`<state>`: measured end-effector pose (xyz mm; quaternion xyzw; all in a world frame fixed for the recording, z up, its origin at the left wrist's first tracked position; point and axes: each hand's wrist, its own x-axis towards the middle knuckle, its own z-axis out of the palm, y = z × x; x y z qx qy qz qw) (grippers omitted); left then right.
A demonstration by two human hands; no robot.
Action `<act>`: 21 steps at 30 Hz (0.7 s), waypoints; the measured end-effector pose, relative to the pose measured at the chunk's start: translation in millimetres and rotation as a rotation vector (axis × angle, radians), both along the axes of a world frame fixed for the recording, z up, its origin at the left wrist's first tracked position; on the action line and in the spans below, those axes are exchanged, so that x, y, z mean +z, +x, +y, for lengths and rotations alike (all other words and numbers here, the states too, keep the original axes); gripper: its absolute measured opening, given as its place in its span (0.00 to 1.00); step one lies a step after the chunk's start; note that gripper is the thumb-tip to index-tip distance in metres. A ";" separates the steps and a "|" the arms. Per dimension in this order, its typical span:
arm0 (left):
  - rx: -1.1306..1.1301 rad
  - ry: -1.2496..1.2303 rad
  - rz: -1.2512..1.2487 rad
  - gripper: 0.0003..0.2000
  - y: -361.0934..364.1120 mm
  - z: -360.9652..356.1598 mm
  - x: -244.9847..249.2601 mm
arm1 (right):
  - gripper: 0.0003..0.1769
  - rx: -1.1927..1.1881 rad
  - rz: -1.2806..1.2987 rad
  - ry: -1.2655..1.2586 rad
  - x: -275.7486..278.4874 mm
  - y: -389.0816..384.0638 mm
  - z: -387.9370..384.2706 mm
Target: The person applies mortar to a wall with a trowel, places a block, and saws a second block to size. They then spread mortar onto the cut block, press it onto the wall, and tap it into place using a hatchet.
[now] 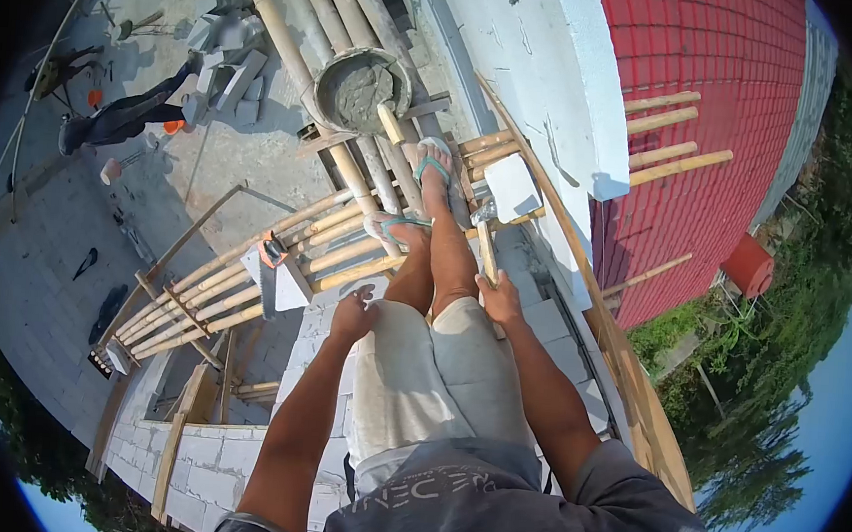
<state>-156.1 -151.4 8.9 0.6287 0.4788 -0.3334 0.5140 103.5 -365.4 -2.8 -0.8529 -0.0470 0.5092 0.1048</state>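
My right hand [500, 297] is closed around the wooden handle of a hammer [489, 246], its metal head pointing away from me near my right foot. Just beyond the head, a small white block piece [513, 185] rests beside the wall. My left hand [354, 312] hangs by my left knee with its fingers loosely apart and nothing visible in it. Left of that hand, a handsaw [269, 280] with an orange and black handle leans against a white block [291, 284].
Beyond my feet sits a bucket of wet mortar [362, 91] with a wooden-handled tool [390, 123] in it. Bamboo poles [231, 292] form the scaffold. A person [125, 118] stands far below near a pile of blocks [233, 55]. A wooden board [540, 190] edges the right side.
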 end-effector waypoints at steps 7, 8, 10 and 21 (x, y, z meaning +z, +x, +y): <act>0.163 0.093 -0.035 0.26 -34.2 -7.0 55.5 | 0.40 0.013 0.098 -0.184 -19.0 24.8 -12.2; 0.189 0.132 -0.063 0.26 -30.5 -5.5 67.2 | 0.41 -0.048 0.165 -0.197 -11.5 34.7 -4.8; 0.248 0.179 -0.125 0.25 -21.7 -1.7 89.0 | 0.39 -0.072 0.175 -0.132 20.4 47.6 18.5; 0.552 -0.083 -0.695 0.27 54.0 49.6 252.6 | 0.32 0.259 -0.463 0.395 109.8 91.5 147.1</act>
